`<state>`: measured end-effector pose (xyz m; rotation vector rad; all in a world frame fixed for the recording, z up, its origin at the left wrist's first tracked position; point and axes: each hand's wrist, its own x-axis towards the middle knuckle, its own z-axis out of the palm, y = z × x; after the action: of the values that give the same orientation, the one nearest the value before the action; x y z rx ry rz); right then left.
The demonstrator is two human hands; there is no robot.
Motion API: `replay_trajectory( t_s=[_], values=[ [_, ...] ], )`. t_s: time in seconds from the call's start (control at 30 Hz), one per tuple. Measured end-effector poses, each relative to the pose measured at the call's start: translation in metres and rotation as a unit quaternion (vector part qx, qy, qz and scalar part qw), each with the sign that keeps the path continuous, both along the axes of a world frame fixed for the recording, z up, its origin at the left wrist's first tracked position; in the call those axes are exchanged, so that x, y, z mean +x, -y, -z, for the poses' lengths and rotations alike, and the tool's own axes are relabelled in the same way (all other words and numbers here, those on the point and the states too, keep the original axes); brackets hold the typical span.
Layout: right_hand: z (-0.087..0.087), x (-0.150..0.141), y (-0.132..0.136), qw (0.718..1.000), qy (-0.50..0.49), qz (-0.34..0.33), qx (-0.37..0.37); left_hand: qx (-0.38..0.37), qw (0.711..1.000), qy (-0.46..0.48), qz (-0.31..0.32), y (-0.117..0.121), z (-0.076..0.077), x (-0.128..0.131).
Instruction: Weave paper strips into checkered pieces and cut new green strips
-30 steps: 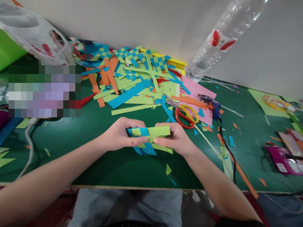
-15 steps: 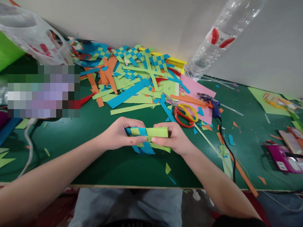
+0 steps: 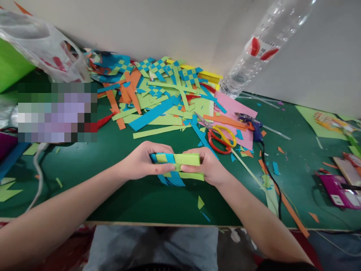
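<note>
Between my two hands is a woven piece of blue and light-green paper strips [image 3: 170, 158], held just above the green table. My left hand [image 3: 142, 160] grips its blue-checkered left end, thumb across the front and fingers behind. On the other end, where the green strips run out loose, my right hand [image 3: 210, 163] pinches with the thumb pressed near the left thumb tip. Blue strip ends hang below the thumbs. Fingers behind the paper are mostly hidden. Beyond my right hand lie scissors [image 3: 221, 139] with one red and one yellow handle.
A heap of cut paper strips [image 3: 158, 109] and woven pieces lies at the back. A glue gun [image 3: 256, 131] with a black cable rests on pink paper [image 3: 235, 109]. A clear plastic bottle [image 3: 259, 49] stands behind. A plastic bag [image 3: 42, 49] is at the left, a purple item [image 3: 337, 190] at the right.
Both hands keep nearly the same grip on the woven paper. The green strips at the right end sit slightly differently. The whole view has shifted a little.
</note>
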<state>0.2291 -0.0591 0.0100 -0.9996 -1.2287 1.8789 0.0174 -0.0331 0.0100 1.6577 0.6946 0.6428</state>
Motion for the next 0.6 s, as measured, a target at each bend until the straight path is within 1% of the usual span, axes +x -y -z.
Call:
replay_trajectory(
  t_s=[0.13, 0.33, 0.43, 0.6],
  values=[
    [0.0041, 0.0015, -0.0012, 1.000, 0.002, -0.009, -0.010, -0.007, 1.000, 0.005, 0.017, -0.0005, 0.0006, -0.0009],
    [0.0068, 0.0022, -0.0028, 0.999, -0.005, -0.035, 0.006, -0.020, 0.999, 0.024, 0.038, -0.0006, -0.0006, -0.0008],
    [0.0066, 0.0022, -0.0026, 0.999, -0.012, -0.045, 0.006, -0.013, 0.998, 0.031, 0.044, -0.0013, -0.0005, -0.0006],
    [0.0034, 0.0006, -0.0016, 0.998, -0.016, -0.058, -0.015, 0.003, 0.998, 0.030, 0.047, -0.0023, -0.0013, -0.0012]
  ],
)
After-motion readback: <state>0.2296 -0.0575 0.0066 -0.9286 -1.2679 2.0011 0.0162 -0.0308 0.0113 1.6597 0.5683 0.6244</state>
